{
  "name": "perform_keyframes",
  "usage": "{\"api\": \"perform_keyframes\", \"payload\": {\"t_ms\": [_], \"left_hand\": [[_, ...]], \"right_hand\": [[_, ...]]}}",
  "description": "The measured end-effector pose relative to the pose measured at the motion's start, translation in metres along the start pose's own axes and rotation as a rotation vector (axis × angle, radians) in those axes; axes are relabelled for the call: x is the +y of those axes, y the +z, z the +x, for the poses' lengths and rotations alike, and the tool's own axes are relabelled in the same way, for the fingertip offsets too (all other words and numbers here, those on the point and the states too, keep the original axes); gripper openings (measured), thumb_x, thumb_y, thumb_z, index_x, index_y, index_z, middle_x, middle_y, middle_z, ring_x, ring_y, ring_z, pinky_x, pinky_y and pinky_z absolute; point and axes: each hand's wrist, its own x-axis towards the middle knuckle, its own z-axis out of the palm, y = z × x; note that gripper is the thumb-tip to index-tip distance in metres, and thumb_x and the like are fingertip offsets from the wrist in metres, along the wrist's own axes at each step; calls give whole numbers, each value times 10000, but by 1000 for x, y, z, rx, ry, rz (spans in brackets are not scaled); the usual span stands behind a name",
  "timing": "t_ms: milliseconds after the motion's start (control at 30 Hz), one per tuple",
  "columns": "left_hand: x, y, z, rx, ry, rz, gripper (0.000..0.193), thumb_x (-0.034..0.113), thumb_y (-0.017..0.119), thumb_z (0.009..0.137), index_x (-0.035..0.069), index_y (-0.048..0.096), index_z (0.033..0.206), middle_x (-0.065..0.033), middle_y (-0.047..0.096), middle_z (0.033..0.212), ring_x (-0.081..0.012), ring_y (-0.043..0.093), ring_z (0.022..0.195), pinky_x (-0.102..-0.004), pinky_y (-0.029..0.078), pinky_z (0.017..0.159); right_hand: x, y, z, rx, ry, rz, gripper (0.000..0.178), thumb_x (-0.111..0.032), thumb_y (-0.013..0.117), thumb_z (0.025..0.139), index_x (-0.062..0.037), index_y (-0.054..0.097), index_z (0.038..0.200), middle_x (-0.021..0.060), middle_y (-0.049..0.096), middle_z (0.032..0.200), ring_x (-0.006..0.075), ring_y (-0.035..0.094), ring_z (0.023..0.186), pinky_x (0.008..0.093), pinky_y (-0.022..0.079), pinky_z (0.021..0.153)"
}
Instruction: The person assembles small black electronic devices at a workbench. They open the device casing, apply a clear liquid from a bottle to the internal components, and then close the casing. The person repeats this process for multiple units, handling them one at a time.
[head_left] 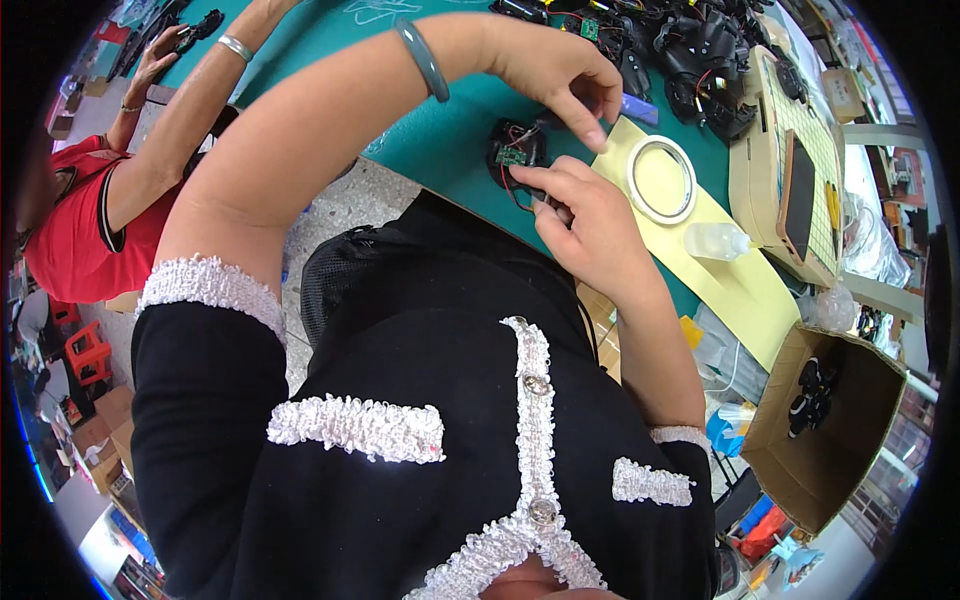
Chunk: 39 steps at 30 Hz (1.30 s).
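On the green table lies a small black housing (498, 152) with a green circuit board (511, 156) and thin red wires. My right hand (592, 225) is beside it, its index fingertip at the housing's edge. The thumb and the other fingers are closed around something small and greyish, mostly hidden. My left hand (565, 80), with a grey-green bangle (423, 62) on the wrist, is above and beyond the housing. Its fingers curve, and its thumb stands apart from them, pointing down. Nothing shows in its grasp, though part of the palm is hidden.
A white ring-shaped roll (661, 180) and a clear squeeze bottle (716, 241) rest on yellow paper (735, 298). Black housings with wires (690, 75) pile up beyond. A beige machine (765, 160) and an open cardboard box (830, 440) are at right. Someone in red (75, 240) works at left.
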Motion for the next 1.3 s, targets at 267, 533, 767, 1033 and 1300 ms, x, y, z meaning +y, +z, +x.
{"api": "perform_keyframes", "payload": {"t_ms": [267, 533, 767, 1033, 1300], "left_hand": [[1, 41, -64, 547, 224, 50, 227, 137, 678, 885, 10, 659, 1073, -142, 664, 1041, -272, 632, 1000, -353, 492, 900], [22, 92, -99, 686, 0, 84, 263, -107, 598, 819, 23, 673, 1035, -146, 673, 1138, -319, 629, 1121, -385, 501, 952], [21, 103, -89, 837, 10, 153, 252, -112, 612, 776, 35, 669, 972, -132, 672, 1097, -314, 631, 1093, -379, 512, 909], [30, 132, -94, 975, -60, 348, 292, -98, 649, 705, 98, 709, 913, -86, 602, 965, -278, 590, 857, -364, 486, 710], [33, 127, -100, 900, -5, 324, 197, 0, 701, 766, 82, 695, 946, -107, 591, 1047, -286, 609, 923, -369, 512, 770]], "right_hand": [[9, 3, -6, 81, 48, 230, 274, -64, 640, 831, -61, 668, 1104, 83, 575, 814, 175, 571, 635, 305, 464, 619], [12, 1, -21, 188, 223, 713, 254, 69, 678, 820, -2, 603, 1051, 32, 659, 888, 50, 593, 774, 199, 467, 698], [-1, -1, -15, 239, 164, 611, 258, -21, 776, 778, -14, 630, 991, 31, 663, 851, 64, 588, 721, 208, 476, 658], [-7, -24, -2, 242, 0, 120, 184, -139, 783, 794, -16, 650, 825, 45, 596, 728, 116, 558, 615, 241, 457, 573], [-8, -40, 13, 52, -16, 100, 159, -133, 745, 822, -20, 654, 888, 78, 656, 814, 164, 625, 676, 273, 500, 619]]}}
